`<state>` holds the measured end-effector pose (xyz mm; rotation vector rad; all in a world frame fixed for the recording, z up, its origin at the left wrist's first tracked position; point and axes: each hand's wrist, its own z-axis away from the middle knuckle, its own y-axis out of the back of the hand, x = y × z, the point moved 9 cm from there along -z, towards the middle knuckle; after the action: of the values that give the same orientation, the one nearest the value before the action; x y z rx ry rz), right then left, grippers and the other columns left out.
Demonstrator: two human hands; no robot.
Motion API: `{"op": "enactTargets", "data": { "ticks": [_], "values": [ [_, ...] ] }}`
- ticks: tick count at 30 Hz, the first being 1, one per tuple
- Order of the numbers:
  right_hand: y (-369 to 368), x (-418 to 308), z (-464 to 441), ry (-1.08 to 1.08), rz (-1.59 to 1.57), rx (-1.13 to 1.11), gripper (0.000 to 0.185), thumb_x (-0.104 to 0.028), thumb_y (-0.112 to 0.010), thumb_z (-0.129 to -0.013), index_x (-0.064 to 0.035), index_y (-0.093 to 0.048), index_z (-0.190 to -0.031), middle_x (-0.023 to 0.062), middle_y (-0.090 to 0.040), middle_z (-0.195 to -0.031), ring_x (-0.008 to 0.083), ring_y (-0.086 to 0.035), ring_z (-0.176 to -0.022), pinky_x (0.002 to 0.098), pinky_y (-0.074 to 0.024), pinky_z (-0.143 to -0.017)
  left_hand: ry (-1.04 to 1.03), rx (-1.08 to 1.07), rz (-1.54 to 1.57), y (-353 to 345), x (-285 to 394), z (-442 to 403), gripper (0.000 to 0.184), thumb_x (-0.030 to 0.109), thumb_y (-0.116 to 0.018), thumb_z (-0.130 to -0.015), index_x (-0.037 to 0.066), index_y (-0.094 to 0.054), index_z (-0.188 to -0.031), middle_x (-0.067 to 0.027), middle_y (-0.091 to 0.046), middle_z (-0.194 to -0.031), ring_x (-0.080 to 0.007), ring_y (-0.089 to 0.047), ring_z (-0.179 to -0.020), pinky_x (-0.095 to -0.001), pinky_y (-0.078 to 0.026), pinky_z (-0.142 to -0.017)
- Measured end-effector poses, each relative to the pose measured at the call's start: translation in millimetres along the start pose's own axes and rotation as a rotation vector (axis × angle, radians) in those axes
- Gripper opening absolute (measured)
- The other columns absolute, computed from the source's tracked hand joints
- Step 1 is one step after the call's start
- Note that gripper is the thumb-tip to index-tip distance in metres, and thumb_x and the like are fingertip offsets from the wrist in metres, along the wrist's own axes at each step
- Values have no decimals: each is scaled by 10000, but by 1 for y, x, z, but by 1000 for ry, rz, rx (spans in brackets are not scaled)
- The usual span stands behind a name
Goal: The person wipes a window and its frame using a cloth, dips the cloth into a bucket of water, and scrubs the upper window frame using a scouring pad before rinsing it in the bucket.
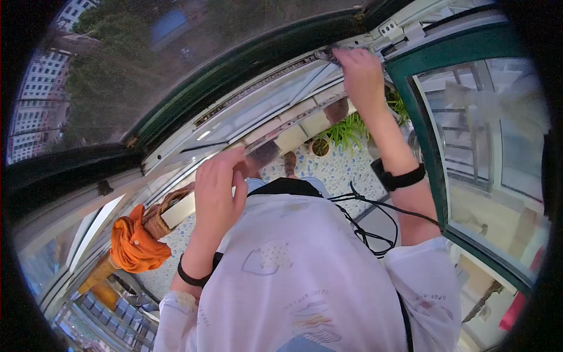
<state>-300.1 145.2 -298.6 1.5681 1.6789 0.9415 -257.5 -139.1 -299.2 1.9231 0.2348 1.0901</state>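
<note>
My right hand is at the upper right end of the window track, its fingers closed on a crumpled dark grey cloth that touches the frame. Only part of the cloth shows beyond the fingertips. Lower and to the left, my left hand is near the inner sill, holding nothing that shows, with the thumb apart from the fingers. The green-framed window pane lies beyond the track.
A second green-framed window stands at my right. Potted green plants are below the sill. An orange cloth hangs at the lower left by a woven basket. Black cords hang by my right arm.
</note>
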Motion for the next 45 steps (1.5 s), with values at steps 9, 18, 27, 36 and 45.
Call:
{"op": "enactTargets", "data": {
  "ticks": [9,18,27,36,45],
  "values": [
    [6,-43,4,-17,-27,98,278,-77,-553,-778,-54,-685,-1021,86,-674,-976,269,-595,-986,420,-456,-868,-52,46,27,-7,16,-5,338,-43,-584,-761,57,-561,-1083,-117,-642,-1078,-328,-591,-971,-426,-441,-864],
    [6,-100,1,71,-169,140,240,-169,-598,-757,-70,-659,-967,42,-643,-962,237,-562,-987,406,-434,-894,-33,-11,-12,0,21,-13,332,-62,-572,-784,41,-546,-1098,-121,-645,-1149,-328,-589,-1044,-407,-444,-901],
    [-6,28,-1,-180,44,-15,309,-26,-598,-739,-72,-692,-1030,76,-688,-1044,286,-593,-993,403,-463,-879,-11,25,-43,10,14,4,328,-64,-576,-784,37,-549,-1095,-118,-643,-1156,-329,-589,-1007,-409,-442,-890],
    [0,-37,4,-70,-57,97,291,-67,-577,-747,-79,-691,-1015,46,-677,-1040,252,-576,-1010,415,-433,-918,-18,27,-37,6,12,4,328,-55,-578,-788,42,-553,-1100,-111,-642,-1161,-321,-587,-1012,-410,-445,-880],
    [8,-48,9,49,-63,131,306,-104,-578,-761,-77,-691,-1044,24,-670,-1055,230,-564,-1011,387,-434,-909,-52,4,-36,0,22,-14,328,-50,-580,-795,42,-557,-1109,-110,-640,-1163,-324,-586,-1032,-406,-442,-900]
  ]
}}
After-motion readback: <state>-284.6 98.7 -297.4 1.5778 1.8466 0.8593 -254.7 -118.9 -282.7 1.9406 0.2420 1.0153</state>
